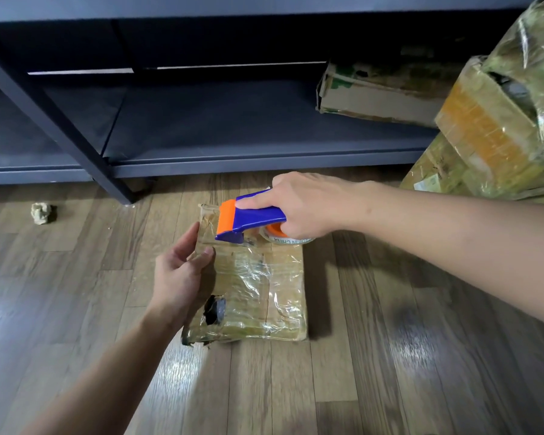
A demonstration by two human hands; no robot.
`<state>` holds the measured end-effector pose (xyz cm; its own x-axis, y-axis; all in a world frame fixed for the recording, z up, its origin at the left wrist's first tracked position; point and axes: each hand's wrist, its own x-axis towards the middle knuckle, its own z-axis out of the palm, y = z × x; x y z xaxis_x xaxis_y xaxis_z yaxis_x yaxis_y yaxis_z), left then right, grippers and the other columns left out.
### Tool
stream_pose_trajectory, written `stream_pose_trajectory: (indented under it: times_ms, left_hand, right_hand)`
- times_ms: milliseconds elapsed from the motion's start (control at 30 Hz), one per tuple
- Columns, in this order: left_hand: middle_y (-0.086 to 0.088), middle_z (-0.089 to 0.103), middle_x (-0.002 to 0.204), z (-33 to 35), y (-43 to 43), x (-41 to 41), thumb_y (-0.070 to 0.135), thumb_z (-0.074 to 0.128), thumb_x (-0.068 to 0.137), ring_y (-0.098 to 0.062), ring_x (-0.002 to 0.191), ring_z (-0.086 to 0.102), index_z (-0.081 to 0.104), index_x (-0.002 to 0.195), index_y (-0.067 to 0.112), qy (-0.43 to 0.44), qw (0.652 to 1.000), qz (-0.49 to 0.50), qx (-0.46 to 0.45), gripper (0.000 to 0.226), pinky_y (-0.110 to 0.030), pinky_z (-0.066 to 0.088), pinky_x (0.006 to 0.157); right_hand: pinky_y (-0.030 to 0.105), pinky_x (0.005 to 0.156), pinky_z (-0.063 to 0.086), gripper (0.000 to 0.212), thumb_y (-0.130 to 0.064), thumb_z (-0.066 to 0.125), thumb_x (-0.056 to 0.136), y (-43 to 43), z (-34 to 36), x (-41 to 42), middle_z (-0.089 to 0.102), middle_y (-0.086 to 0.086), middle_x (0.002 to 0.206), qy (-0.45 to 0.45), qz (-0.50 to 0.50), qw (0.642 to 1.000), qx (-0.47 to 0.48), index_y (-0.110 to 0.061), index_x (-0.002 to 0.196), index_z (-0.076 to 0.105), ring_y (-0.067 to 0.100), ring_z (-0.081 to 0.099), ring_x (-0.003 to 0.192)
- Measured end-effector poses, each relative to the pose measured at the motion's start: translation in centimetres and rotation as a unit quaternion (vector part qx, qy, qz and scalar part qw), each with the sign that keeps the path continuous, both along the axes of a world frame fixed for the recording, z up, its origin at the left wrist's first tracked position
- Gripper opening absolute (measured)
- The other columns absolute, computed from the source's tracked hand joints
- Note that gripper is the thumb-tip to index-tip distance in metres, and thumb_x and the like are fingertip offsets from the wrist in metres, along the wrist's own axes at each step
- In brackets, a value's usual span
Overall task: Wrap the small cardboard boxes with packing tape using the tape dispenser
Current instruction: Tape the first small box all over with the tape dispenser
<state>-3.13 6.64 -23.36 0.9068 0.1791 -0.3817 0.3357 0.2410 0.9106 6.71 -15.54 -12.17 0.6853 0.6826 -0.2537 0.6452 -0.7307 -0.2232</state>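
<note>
Gripping box point(258, 296) edge, left hand point(179, 277)

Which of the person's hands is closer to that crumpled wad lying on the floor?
Left. The left hand, gripping the cardboard box, lies to the right of the crumpled wad; the right hand, holding the tape dispenser, is even farther right.
</note>
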Motion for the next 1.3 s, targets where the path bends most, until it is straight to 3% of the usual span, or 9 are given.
stream_pose_trajectory:
  times_ms: [100,200,300,433,533,800,933,1033,1300]
  left_hand:
    - [-0.003,0.074,0.093,-0.1,0.9,0.0,-0.005,0.053,0.102,-0.005,0.042,0.042,0.044,0.155,0.025,-0.004,0.999,0.039,0.010,0.062,-0.016,0.035,0.036]
    - [0.013,0.065,0.069,0.0,1.5,0.0,-0.001,0.054,0.101,-0.008,0.055,0.046,0.056,0.142,0.029,0.015,0.999,0.036,0.020,0.051,-0.016,0.040,0.045]
    - [0.002,0.061,0.065,0.4,2.0,1.5,0.028,0.058,0.104,-0.009,0.048,0.053,0.063,0.125,0.025,0.066,0.996,0.024,0.050,0.022,-0.019,0.042,0.044]
    - [-0.024,0.071,0.097,-0.7,2.6,4.0,0.079,0.053,0.088,-0.041,0.082,0.071,0.062,0.118,0.012,0.106,0.958,-0.040,0.264,0.074,-0.046,0.056,0.069]
    - [-0.012,0.065,0.078,-1.0,2.2,4.3,0.069,0.043,0.099,-0.026,0.065,0.059,0.062,0.090,0.010,0.111,0.937,-0.056,0.327,0.063,-0.036,0.047,0.066]
    - [-0.009,0.064,0.070,-0.4,2.9,5.0,0.056,0.044,0.105,-0.023,0.062,0.058,0.064,0.079,0.007,0.082,0.912,-0.097,0.391,0.058,-0.032,0.042,0.057]
    - [-0.005,0.061,0.066,-0.7,4.0,4.6,0.056,0.046,0.103,-0.021,0.060,0.055,0.060,0.072,0.012,0.067,0.911,-0.092,0.395,0.056,-0.032,0.043,0.056]
    - [-0.002,0.058,0.063,-0.5,5.8,4.3,0.055,0.050,0.102,-0.018,0.056,0.052,0.060,0.074,0.013,0.076,0.931,-0.086,0.346,0.052,-0.029,0.042,0.052]
    - [-0.009,0.071,0.067,0.2,5.4,3.3,0.069,0.046,0.097,-0.025,0.060,0.067,0.070,0.077,0.007,0.097,0.907,-0.065,0.404,0.070,-0.030,0.048,0.056]
  right_hand:
    - [0.032,0.068,0.041,0.067,-0.037,0.057,0.096,1.5,-0.2,-0.1,0.039,-0.003,0.102,-0.025,0.016,1.000,-0.003,-0.049,0.153,0.026,0.014,0.048,0.081]
    - [0.034,0.071,0.040,0.062,-0.055,0.051,0.096,3.1,-0.5,-0.1,0.036,-0.001,0.103,-0.053,0.029,0.998,-0.029,-0.047,0.153,0.028,0.020,0.049,0.087]
    - [0.035,0.075,0.043,0.060,-0.068,0.041,0.095,4.2,-0.9,-0.4,0.037,0.001,0.103,-0.066,0.032,0.997,-0.038,-0.049,0.151,0.031,0.022,0.046,0.087]
    - [0.039,0.079,0.046,0.055,-0.067,0.037,0.096,5.2,-1.2,-0.3,0.039,0.003,0.104,-0.062,0.016,0.997,-0.033,-0.051,0.149,0.036,0.026,0.047,0.092]
    - [0.038,0.080,0.049,0.055,-0.067,0.039,0.096,5.2,-1.2,-0.1,0.053,0.006,0.116,-0.078,0.024,0.996,-0.038,-0.050,0.148,0.039,0.027,0.052,0.092]
    - [0.031,0.077,0.033,0.056,-0.064,0.042,0.098,4.1,0.3,0.3,0.056,-0.001,0.129,-0.043,0.047,0.998,-0.031,-0.043,0.150,0.039,0.014,0.040,0.092]
    - [0.031,0.071,0.035,0.052,-0.064,0.044,0.097,2.8,1.0,0.9,0.060,-0.013,0.108,-0.012,0.038,0.999,-0.034,-0.047,0.146,0.045,0.014,0.046,0.085]
    - [0.028,0.064,0.034,0.052,-0.068,0.044,0.095,0.9,1.0,0.8,0.038,-0.023,0.076,0.006,0.010,1.000,-0.024,-0.051,0.144,0.044,0.007,0.044,0.071]
    - [0.032,0.070,0.035,0.055,-0.071,0.041,0.094,0.3,-0.6,0.4,0.043,-0.007,0.100,-0.001,0.013,0.999,-0.034,-0.055,0.147,0.036,0.015,0.046,0.082]
